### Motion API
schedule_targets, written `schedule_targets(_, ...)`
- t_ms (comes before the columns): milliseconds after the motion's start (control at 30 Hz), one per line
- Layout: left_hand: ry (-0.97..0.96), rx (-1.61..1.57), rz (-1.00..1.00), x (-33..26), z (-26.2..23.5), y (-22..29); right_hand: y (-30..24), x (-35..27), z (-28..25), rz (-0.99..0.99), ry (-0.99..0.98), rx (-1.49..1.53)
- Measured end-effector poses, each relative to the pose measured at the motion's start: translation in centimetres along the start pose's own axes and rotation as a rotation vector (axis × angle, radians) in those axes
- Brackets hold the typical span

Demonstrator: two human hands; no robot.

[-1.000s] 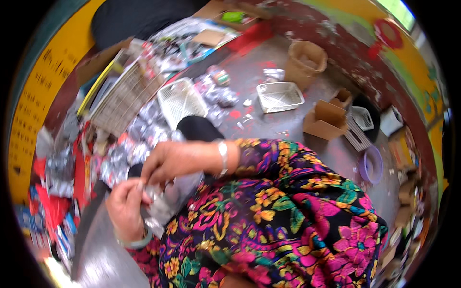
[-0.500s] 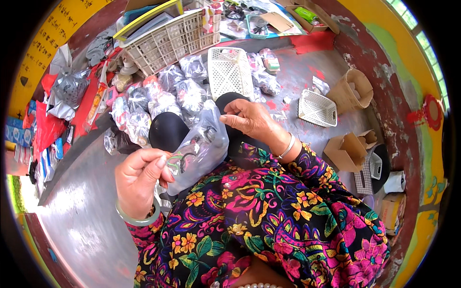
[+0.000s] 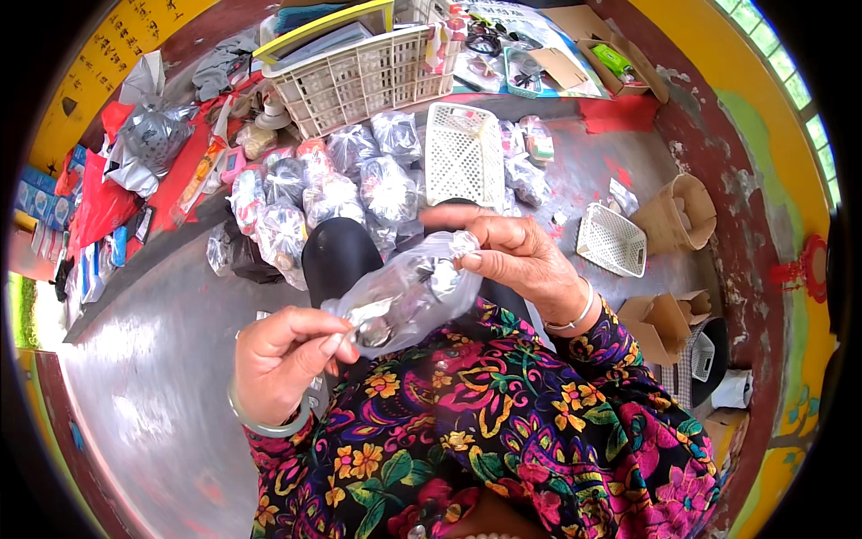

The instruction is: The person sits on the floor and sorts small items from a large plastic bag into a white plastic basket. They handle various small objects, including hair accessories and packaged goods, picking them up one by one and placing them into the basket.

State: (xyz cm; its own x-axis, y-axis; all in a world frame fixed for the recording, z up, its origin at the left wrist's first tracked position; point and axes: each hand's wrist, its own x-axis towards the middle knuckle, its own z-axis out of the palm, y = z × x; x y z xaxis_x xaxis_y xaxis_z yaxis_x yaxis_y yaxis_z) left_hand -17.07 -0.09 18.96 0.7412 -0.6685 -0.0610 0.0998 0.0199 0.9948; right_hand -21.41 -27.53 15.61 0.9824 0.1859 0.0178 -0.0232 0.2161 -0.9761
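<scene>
Between my two hands, over my lap, stretches a clear plastic bag [image 3: 415, 301] with small dark and shiny items inside that I cannot name. My left hand [image 3: 292, 359] pinches the bag's lower left end between thumb and fingers. At the upper right end, my right hand [image 3: 521, 260] grips the gathered plastic with thumb and forefinger. Beyond my knees lies a cluster of filled, knotted plastic bags [image 3: 388, 190]. Just right of them stands a white perforated basket [image 3: 464, 157].
A large cream plastic crate [image 3: 364, 81] stands at the back, loaded with flat things. To the right are a smaller white basket [image 3: 612, 239], a brown paper sack [image 3: 680, 214] and an open cardboard box [image 3: 657, 325]. Red plastic bags [image 3: 106, 207] lie at the left.
The bag has turned from steeply slanted to nearly level, and its top is now bunched in my right hand. My right hand has moved right and down. The whole view has shifted slightly.
</scene>
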Motion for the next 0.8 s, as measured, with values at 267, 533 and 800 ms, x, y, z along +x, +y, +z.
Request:
schedule_targets(267,-0.252,0.551,0.352,2.1,2.0,0.6,0.5,-0.9,-0.8,0.122,0.008,0.043)
schedule_targets(533,-0.281,0.871,0.608,4.6,5.1,-1.3,3.0,0.2,0.7,-0.122,-0.323,-0.542)
schedule_targets(800,-0.247,0.881,0.77,8.4,5.9,-3.8,6.8,0.6,0.5,-0.171,-0.284,-0.76)
